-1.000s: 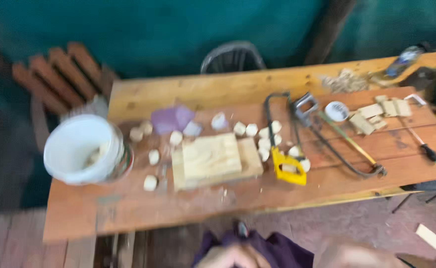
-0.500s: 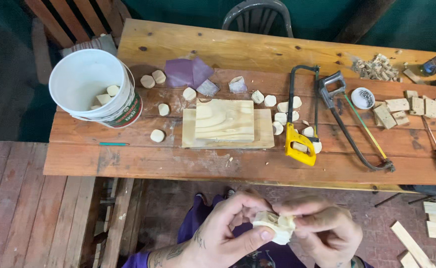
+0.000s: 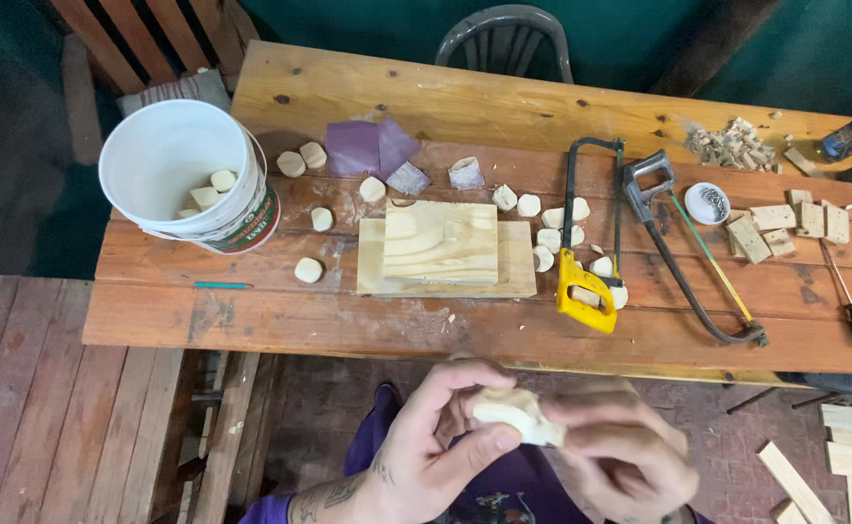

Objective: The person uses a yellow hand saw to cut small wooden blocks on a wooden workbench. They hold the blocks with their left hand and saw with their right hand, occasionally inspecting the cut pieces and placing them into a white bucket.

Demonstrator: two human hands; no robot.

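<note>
While both hands are low, in front of the wooden table (image 3: 251, 320), they hold one small pale round block of wood (image 3: 511, 409) between them. The left hand (image 3: 435, 442) pinches it with thumb and fingers closed on it. The right hand (image 3: 620, 456) wraps around its other end, fingers curled tight.

It looks like the block is being rubbed smooth or checked by touch. That job needs a firm grip and slow turning.

Up on the table sit a flat square wood board (image 3: 443, 250), purple sandpaper sheets (image 3: 367, 147), a white plastic bucket (image 3: 164, 146) with more blocks inside, and a yellow-handled saw (image 3: 583, 291).
</note>
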